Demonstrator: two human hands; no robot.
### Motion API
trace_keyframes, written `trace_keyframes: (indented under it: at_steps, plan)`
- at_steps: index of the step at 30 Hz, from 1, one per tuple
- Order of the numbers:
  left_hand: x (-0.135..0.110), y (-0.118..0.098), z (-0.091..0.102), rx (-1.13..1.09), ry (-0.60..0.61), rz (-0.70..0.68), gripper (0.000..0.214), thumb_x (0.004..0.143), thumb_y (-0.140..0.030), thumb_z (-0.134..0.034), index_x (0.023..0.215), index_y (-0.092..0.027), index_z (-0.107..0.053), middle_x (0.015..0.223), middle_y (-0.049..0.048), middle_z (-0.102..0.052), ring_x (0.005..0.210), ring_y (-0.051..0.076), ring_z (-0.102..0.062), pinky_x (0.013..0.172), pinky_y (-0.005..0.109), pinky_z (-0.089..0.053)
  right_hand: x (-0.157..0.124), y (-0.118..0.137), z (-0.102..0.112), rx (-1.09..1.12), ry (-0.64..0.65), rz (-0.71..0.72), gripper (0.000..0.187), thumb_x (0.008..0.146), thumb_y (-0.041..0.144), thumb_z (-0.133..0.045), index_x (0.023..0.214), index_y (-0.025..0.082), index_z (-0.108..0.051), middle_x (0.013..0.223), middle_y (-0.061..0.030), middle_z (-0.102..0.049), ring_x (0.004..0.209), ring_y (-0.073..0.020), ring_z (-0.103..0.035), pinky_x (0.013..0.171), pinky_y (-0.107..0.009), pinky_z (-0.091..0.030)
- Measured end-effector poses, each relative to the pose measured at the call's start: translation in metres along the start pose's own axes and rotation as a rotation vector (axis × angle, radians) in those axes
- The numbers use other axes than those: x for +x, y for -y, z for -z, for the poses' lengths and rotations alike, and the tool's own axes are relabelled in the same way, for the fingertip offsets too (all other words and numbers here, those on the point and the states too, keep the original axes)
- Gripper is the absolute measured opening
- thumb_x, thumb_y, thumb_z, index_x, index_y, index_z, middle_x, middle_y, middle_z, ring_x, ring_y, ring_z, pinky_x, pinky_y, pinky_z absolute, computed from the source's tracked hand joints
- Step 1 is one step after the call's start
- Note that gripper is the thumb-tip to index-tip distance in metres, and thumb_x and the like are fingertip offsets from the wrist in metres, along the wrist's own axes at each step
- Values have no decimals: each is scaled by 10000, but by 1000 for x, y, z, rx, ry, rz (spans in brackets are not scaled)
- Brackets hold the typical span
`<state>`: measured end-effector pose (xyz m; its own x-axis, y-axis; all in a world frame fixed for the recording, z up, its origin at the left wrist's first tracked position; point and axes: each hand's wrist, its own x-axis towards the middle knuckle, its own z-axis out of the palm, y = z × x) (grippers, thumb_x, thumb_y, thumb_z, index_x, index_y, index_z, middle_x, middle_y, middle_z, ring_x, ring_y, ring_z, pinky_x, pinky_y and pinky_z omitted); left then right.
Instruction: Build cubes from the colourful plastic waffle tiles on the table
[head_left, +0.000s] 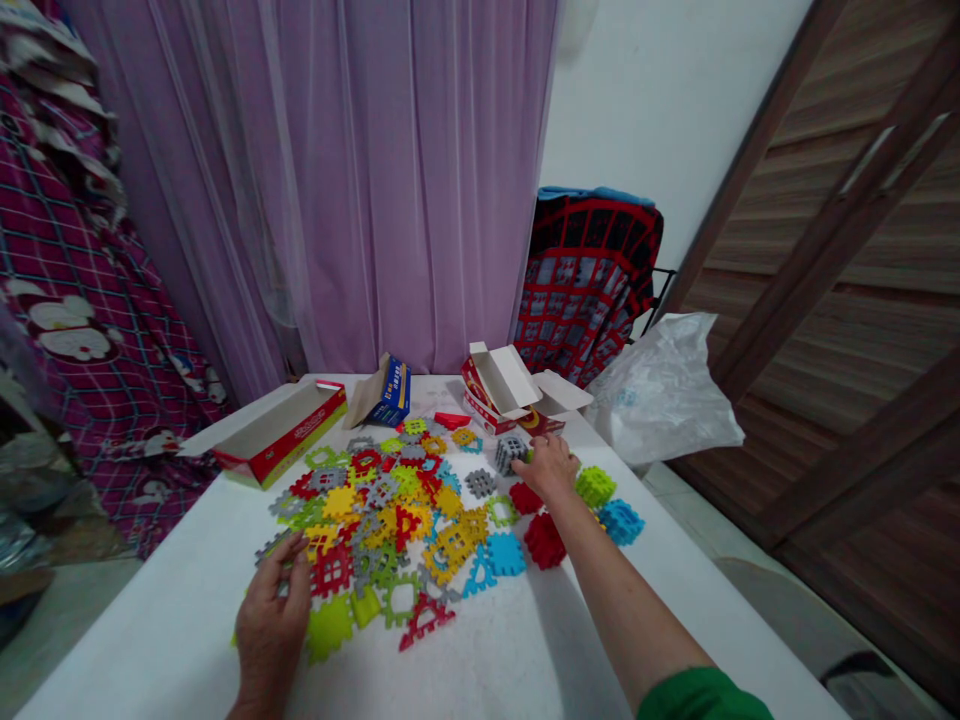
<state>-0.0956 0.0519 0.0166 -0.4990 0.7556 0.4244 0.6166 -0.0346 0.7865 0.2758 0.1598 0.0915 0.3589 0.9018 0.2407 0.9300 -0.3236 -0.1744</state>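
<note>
Loose interlocking plastic building pieces with notched edges, in red, yellow, grey, green and blue, lie in a wide pile point(375, 500) on the white table. At the pile's near left edge is my left hand point(274, 605), fingers loosely bent and thumb apart, with nothing visible between them. My right hand point(553, 466) reaches to the far right, palm down, its thumb spread from the fingers beside a grey stack of pieces point(511, 453). A bit of yellow-green shows behind its fingers, partly hidden. Close by are a red stack point(545, 540), a green stack point(596, 486) and a blue stack point(622, 521).
An opened red and yellow box point(281, 435) lies at the table's left. Toward the back are a blue box point(390, 390) and opened red-and-white boxes point(499, 385). A translucent plastic bag point(660, 390) hangs over the right edge. Behind stand a purple curtain point(412, 180) and a cushioned chair point(589, 280).
</note>
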Motion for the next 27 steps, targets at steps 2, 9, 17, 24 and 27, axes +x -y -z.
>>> trace_keyframes:
  at_steps: [2,9,17,24,27]
  plan:
    - [0,-2,1,-7,10,17,455,785,-486,-482,1085,-189,-651,1035,78,-742,784,203,-693,666,295,-555,1,0,2,0,-9,8,456,741,405,-629,1135,175,-624,1331,-151,-502,1238,-299,-404,936,-444,-362]
    - [1,1,-3,-67,-3,79,448,763,-492,-488,1053,-197,-659,1033,85,-740,855,228,-699,810,354,-557,-1,22,17,44,-60,184,319,804,324,-574,1093,216,-657,1349,-109,-523,1249,-274,-414,958,-408,-356]
    - [3,12,-8,-170,7,174,484,746,-511,-499,1097,-205,-634,1050,96,-732,981,265,-688,939,424,-516,-9,114,-3,29,227,626,322,859,264,-502,1122,253,-686,1159,-38,-686,1109,-209,-576,948,-305,-393]
    - [3,20,-12,-181,5,192,460,756,-507,-498,1081,-215,-642,1050,86,-731,1018,274,-673,977,453,-487,-1,165,-30,-48,289,676,304,815,249,-562,1077,239,-715,1145,-72,-689,1097,-236,-582,924,-328,-416]
    - [2,20,-13,-183,6,194,459,770,-503,-490,1099,-219,-639,1059,81,-729,1029,267,-668,981,450,-483,-2,169,-34,-80,299,665,287,814,227,-559,1044,203,-729,1120,-109,-694,1085,-260,-584,912,-346,-423]
